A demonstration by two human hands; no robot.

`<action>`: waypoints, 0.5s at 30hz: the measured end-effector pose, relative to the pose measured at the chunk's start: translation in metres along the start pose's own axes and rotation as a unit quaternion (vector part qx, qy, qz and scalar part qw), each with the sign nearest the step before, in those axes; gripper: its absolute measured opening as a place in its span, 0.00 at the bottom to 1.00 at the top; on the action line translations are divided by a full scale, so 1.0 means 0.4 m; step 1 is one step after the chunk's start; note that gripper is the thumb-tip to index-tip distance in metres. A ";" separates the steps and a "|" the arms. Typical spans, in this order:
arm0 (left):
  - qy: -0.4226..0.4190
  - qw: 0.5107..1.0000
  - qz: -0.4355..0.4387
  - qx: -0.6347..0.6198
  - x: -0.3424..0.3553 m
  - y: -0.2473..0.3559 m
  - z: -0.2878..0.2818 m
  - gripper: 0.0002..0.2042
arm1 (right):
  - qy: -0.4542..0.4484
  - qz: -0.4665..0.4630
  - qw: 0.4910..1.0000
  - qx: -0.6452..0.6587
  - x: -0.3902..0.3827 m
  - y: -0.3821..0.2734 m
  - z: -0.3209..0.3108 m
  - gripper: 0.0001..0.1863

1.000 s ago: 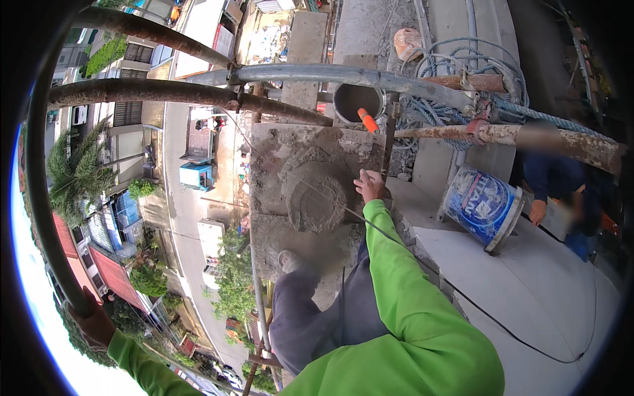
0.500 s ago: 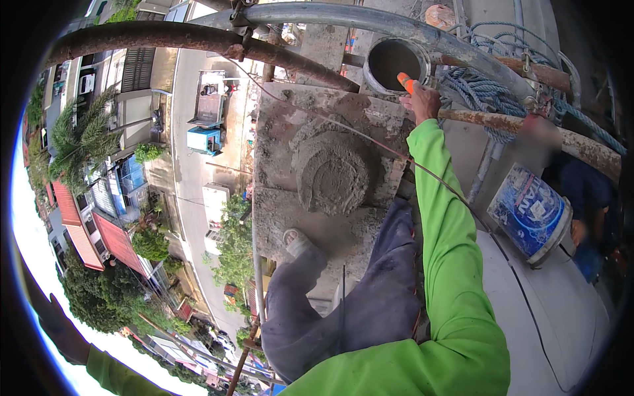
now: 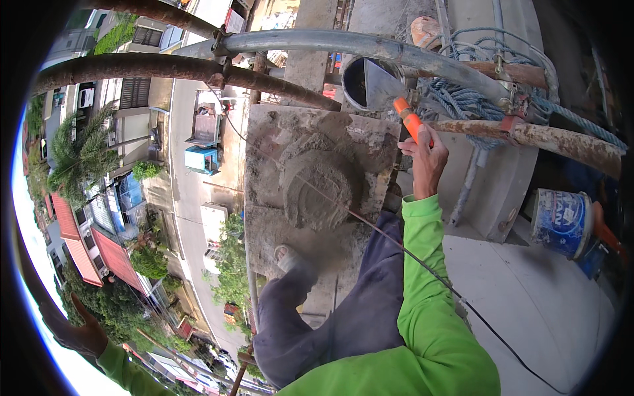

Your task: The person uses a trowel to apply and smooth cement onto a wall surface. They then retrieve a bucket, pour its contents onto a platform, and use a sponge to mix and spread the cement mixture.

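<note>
My right hand [image 3: 429,158] is closed around the orange handle of a trowel [image 3: 384,86]. Its flat grey blade lies across the right side of a round bucket [image 3: 349,92] with a dark inside; part of the rim is hidden behind it. Closer to me, a round mound of wet grey mortar [image 3: 323,195] sits on a mortar-smeared board [image 3: 264,138]. At the lower left is my left hand [image 3: 82,333], dark against the sky, its thumb spread from the fingers. A dark bar-like shape runs beside it; whether the hand touches that is unclear.
Scaffold pipes [image 3: 317,41] cross the far side, with blue rope [image 3: 472,102] coiled at the right. A thin cable [image 3: 422,261] runs diagonally past my right arm. A blue-and-white bucket [image 3: 561,223] stands right. A street [image 3: 191,171] lies far below, left.
The trowel blade has come up out of the bucket into sight. My right hand has turned and moved slightly nearer. The view has shifted, and the person at the right is largely out of sight.
</note>
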State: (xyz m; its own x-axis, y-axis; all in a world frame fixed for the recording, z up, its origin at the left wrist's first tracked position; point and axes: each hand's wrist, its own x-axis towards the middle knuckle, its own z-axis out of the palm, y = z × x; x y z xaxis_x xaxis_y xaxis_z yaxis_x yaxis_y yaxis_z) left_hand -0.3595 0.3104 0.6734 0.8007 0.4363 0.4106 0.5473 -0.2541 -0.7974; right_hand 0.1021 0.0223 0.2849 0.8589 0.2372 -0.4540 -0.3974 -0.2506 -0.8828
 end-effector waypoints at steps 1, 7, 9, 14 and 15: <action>-0.004 0.998 0.017 -0.066 -0.033 0.114 -0.021 0.27 | -0.008 0.032 0.996 0.080 -0.015 0.045 -0.026 0.19; -0.357 0.709 0.000 -0.608 -0.274 0.821 -0.022 0.24 | -0.105 0.127 0.928 0.335 -0.163 0.242 -0.152 0.21; -0.367 0.660 0.045 -0.654 -0.254 1.044 -0.020 0.24 | -0.144 0.137 0.924 0.327 -0.196 0.272 -0.167 0.22; -0.242 0.620 0.018 -0.746 -0.084 1.520 0.000 0.23 | -0.188 0.172 0.942 0.219 -0.207 0.388 -0.204 0.22; -0.204 0.619 0.005 -0.758 -0.027 1.590 -0.002 0.23 | -0.178 0.185 0.946 0.198 -0.212 0.420 -0.207 0.21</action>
State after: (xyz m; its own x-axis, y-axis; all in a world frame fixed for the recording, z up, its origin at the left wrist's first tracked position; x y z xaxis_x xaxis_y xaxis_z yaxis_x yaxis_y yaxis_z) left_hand -0.0199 0.1434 0.1621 0.8469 0.5315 0.0154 0.3906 -0.6416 0.6602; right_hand -0.0107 -0.1179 0.1850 0.5018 0.5208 -0.6906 -0.8004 -0.0230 -0.5990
